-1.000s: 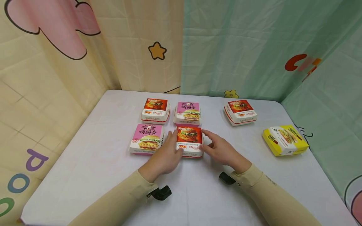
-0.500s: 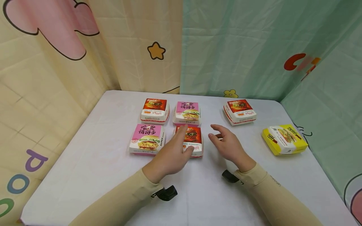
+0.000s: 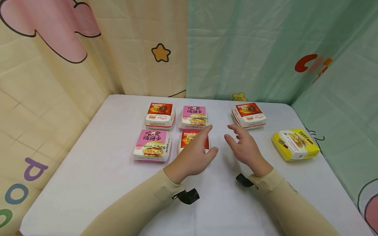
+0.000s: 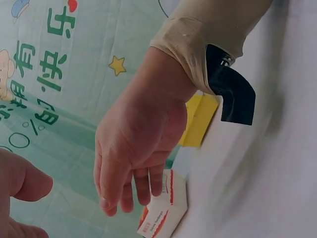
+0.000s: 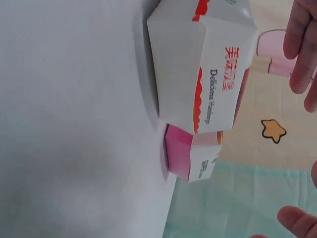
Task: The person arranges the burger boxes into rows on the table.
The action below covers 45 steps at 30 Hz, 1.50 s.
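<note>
- Left hand (image 3: 193,157): fingers extended, thumb spread; held raised over the near red-topped box (image 3: 187,139), by which much of that box is hidden in the head view.
- Right hand (image 3: 245,147): fingers loosely bent, thumb set apart, nothing gripped; placed opposite the left hand, a gap being left between the two.
- Near red-topped box: set on the white table (image 3: 88,190), right of the near pink-topped box (image 3: 152,146).
- Far red-topped box (image 3: 160,116): placed behind the near pink-topped box.
- Far pink-topped box (image 3: 194,117): placed behind the near red-topped box, right of the far red-topped box.
- Right-hand red-topped box (image 3: 249,115): set beyond the right hand, turned slightly askew.
- Yellow box (image 3: 296,144): set at the table's right side, well apart from the group of four.
- Sleeves: beige; a black wrist device (image 3: 189,196) seen at the left cuff.
</note>
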Available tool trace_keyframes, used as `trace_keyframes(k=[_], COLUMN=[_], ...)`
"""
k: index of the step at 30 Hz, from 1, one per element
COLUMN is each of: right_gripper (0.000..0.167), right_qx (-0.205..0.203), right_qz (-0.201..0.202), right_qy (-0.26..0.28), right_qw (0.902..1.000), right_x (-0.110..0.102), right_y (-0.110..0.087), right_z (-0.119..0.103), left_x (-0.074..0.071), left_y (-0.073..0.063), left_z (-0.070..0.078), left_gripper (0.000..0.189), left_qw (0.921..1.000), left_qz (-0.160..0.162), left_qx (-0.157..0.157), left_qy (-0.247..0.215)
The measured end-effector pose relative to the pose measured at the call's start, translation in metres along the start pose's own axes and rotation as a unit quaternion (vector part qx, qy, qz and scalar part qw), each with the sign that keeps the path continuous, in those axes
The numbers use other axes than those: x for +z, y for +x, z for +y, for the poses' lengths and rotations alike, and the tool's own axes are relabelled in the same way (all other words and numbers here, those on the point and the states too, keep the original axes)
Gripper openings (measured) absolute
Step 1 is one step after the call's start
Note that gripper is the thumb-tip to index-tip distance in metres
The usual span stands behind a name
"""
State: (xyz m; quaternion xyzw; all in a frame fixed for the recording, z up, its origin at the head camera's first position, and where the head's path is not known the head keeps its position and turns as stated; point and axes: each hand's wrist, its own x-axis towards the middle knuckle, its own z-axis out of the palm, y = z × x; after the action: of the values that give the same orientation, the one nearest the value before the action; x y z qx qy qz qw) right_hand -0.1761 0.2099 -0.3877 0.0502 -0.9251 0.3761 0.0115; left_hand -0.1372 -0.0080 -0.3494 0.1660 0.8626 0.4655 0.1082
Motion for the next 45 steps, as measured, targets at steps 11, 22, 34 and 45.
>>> trace_keyframes(k=[11, 22, 34, 45], right_gripper=[0.063, 0.063, 0.064, 0.066], right_qx=[0.046, 0.052, 0.070, 0.118], right_qz=[0.024, 0.048, 0.045, 0.030], right_qy=[-0.025, -0.046, -0.060, -0.056], right_qw=[0.9983, 0.9964, 0.9947, 0.9909], right_x=[-0.035, -0.055, -0.075, -0.076], right_y=[0.011, 0.029, 0.061, 0.090], right_z=[0.019, 0.038, 0.056, 0.065], left_x=[0.008, 0.021, 0.036, 0.052], left_y=[0.032, 0.059, 0.102, 0.156], left_z=[0.007, 0.022, 0.044, 0.037], left_gripper=[0.081, 0.084, 0.079, 0.074], left_qw=[0.9972, 0.9957, 0.9980, 0.9906], left_qz=[0.003, -0.015, -0.039, -0.057], left_qx=[-0.020, -0.036, -0.046, -0.111], left_qy=[0.072, 0.084, -0.023, -0.057])
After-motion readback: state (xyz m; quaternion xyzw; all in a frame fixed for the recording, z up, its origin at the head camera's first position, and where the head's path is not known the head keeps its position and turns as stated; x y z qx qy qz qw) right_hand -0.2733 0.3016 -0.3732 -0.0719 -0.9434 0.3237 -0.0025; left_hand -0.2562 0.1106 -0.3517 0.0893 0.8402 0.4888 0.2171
